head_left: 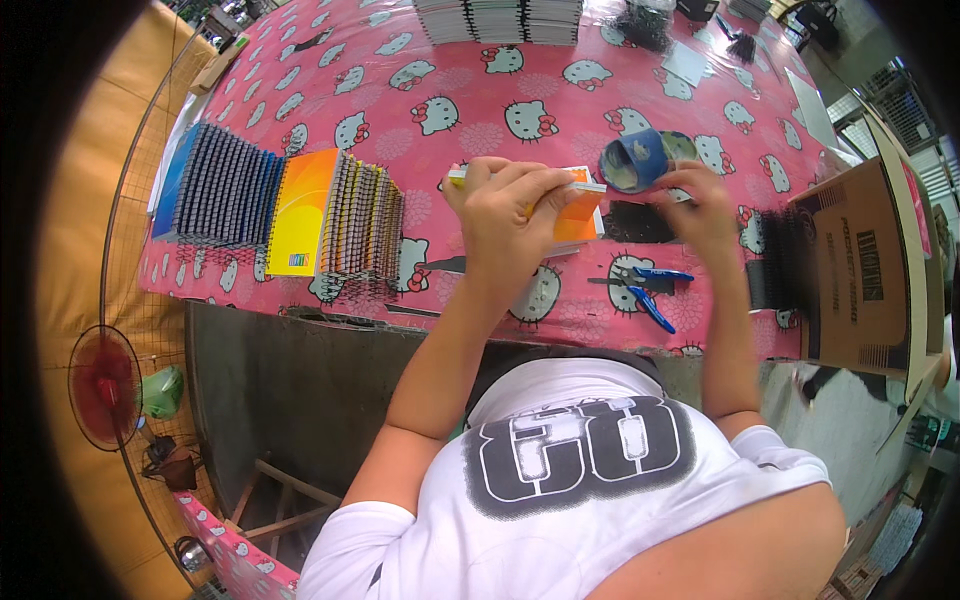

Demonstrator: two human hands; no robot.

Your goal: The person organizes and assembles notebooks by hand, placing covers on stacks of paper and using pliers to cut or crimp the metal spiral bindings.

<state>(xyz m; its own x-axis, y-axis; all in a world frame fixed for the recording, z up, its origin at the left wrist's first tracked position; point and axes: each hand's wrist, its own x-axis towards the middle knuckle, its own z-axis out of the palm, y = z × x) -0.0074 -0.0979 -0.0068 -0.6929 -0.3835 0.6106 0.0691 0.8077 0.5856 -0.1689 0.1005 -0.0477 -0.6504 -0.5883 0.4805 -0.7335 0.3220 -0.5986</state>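
Observation:
My left hand [505, 215] is wrapped around a small orange and white notebook [578, 218], holding it up on edge above the table. The fingers cover much of it. To its right, my right hand [703, 208] is raised with thumb and fingers curled together, slightly blurred. Whatever may be in that pinch is too small to make out. Just beyond the right hand lies a blue rounded container [632, 160]. Blue-handled cutting pliers [650, 288] rest on the table below the hands. A dark flat patch [640, 222] lies between the notebook and the right hand.
Spiral notebooks with yellow-orange covers [305, 215] and blue covers [215, 190] stand in rows at left. More notebooks [500, 20] are stacked at the far edge. Black coils [770, 260] lie by a cardboard box [860, 270] at right. A pink patterned cloth [440, 75] covers the table.

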